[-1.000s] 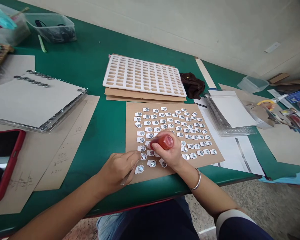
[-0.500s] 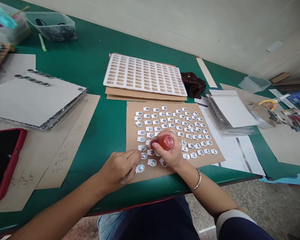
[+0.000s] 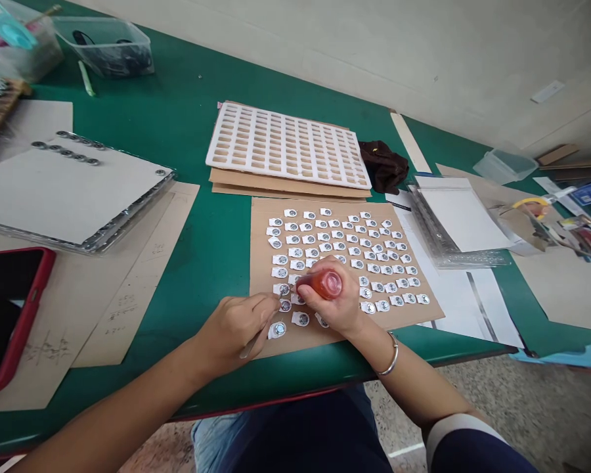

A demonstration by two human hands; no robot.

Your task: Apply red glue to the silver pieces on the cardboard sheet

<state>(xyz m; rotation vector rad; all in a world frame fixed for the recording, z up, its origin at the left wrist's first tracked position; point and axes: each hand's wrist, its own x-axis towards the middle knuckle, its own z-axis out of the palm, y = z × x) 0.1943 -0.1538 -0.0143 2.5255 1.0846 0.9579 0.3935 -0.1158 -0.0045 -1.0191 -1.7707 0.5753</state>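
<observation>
My left hand (image 3: 243, 322) pinches a thin metal tool like tweezers (image 3: 247, 347), its tip at a small round metal piece on a white tab (image 3: 282, 289). Wrapped in my right hand (image 3: 337, 305) is a red squeeze bottle (image 3: 326, 284), tilted with its base toward me and its front end pointing at the same piece. Several such pieces on white tabs lie in rough rows on a cardboard sheet (image 3: 263, 210). My right hand and the bottle hide some of them.
Behind the cardboard sits a white slotted tray (image 3: 280, 172) on brown boards. A red-cased phone (image 3: 42, 289) and a stack of grey sheets (image 3: 64, 210) lie at left. At right are plastic-wrapped white cards (image 3: 460, 217). Clear plastic bins (image 3: 108, 49) stand at the back left.
Both hands stay almost in place at the same tab, tool and bottle still held. The whole view has shifted very slightly.
</observation>
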